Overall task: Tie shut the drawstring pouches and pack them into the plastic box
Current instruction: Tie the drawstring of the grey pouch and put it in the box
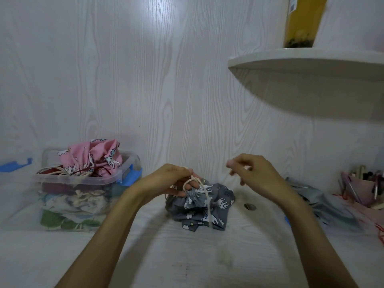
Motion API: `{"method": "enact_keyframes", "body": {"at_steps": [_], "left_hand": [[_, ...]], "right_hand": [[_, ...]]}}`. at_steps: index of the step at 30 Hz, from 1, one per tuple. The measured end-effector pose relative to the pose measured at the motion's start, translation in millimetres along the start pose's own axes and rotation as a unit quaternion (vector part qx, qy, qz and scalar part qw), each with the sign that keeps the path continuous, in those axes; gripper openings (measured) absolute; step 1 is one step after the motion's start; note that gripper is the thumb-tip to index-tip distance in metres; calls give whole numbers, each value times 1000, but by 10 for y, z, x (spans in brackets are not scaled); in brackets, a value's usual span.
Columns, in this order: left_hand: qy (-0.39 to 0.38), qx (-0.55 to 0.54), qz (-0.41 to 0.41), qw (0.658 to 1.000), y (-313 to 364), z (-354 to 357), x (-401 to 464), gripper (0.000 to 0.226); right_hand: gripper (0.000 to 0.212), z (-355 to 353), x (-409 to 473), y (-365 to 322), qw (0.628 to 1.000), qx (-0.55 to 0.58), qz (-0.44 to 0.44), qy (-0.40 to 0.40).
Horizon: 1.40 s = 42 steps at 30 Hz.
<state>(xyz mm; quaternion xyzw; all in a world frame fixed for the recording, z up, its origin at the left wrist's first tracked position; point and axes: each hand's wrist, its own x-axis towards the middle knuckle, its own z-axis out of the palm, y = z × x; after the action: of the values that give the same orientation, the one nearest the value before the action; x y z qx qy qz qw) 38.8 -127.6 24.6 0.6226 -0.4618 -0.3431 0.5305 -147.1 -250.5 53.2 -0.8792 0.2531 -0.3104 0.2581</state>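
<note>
Slippage is the main risk here: the cream cord [204,192] is looped only loosely over the left hand [172,179], which pinches the gathered neck of the grey pouch [204,206], so the half-made knot could fall open if that pinch eases. The right hand [252,173], lifted just right of the pouch, is blurred; I cannot tell whether its curled fingers grasp a cord end. The pouch lies crumpled on the white table [187,256], grey cloth printed with white animals and stars. Well left of the pouch sits the plastic box [83,181], nearly full, a pink pouch [93,156] heaped above its rim.
</note>
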Motion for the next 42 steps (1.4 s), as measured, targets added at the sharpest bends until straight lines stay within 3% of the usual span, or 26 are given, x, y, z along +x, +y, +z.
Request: {"method": "enact_keyframes", "body": {"at_steps": [2, 5, 12, 18, 25, 28, 29, 32, 36, 40, 42], "left_hand": [[-12, 11, -1, 1000, 0, 40, -3, 32], [-10, 7, 1, 1000, -13, 39, -7, 32], [-8, 47, 12, 999, -31, 24, 5, 18], [-1, 21, 9, 1000, -25, -1, -19, 19], [46, -73, -1, 996, 8, -21, -43, 11], [46, -58, 4, 997, 16, -26, -66, 14], [46, -52, 10, 998, 19, -20, -69, 15], [57, -19, 38, 997, 37, 3, -73, 17], [106, 77, 99, 986, 53, 5, -88, 18], [213, 89, 153, 961, 7, -41, -75, 17], [195, 70, 166, 964, 2, -68, -100, 16]], "right_hand": [[35, 98, -5, -104, 999, 41, -13, -13], [41, 255, -23, -183, 997, -9, 4, -74], [18, 396, -5, -139, 997, -58, 14, -51], [14, 471, -30, -162, 993, -111, -11, -32], [11, 335, -25, -215, 995, 34, -43, -88], [15, 370, -4, -182, 998, -35, -45, -24], [20, 402, -7, -196, 997, -48, -56, -37], [23, 521, -11, -214, 991, 7, -71, -114], [11, 522, 40, -114, 996, 67, -14, -57], [10, 466, 26, -49, 990, 88, -1, -112], [8, 477, 20, -32, 989, 103, -5, -109]]}}
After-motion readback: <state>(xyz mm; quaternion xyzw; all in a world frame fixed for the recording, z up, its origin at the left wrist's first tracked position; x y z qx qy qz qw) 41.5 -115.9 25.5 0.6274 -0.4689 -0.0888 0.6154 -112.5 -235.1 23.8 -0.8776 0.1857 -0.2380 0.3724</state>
